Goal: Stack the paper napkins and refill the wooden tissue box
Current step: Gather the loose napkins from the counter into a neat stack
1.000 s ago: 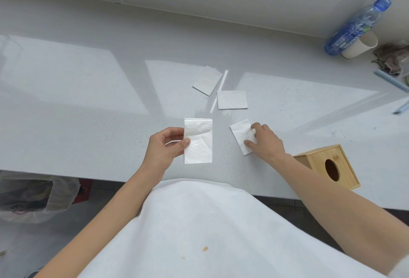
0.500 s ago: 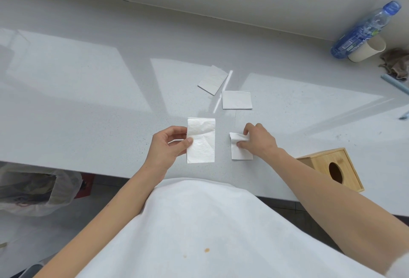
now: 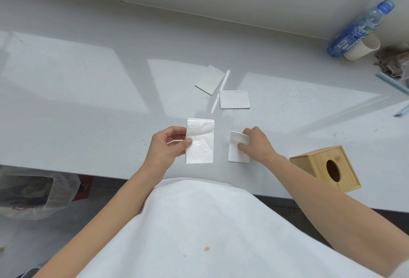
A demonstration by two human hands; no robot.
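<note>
My left hand (image 3: 168, 148) pinches the left edge of a white folded napkin stack (image 3: 201, 142), held just above the counter's near edge. To its right, my right hand (image 3: 254, 142) grips a second folded napkin (image 3: 235, 151) that lies on the counter, fingers curled over its upper right corner. Two more flat napkins lie farther back: one tilted (image 3: 210, 79) and one square (image 3: 234, 99). The wooden tissue box (image 3: 318, 164), with a round hole in its top, sits on the counter to the right of my right forearm.
A grey counter (image 3: 88, 100) runs to a wall behind. At the far right stand a blue plastic bottle (image 3: 358, 29), a paper cup (image 3: 363, 48) and a crumpled brown cloth (image 3: 391, 60). A clear bag-lined bin (image 3: 35, 191) stands below the counter at left.
My right hand slid the right napkin toward me and leftward, turned it square to the counter edge and curled onto its corner. The left hand kept holding its stack.
</note>
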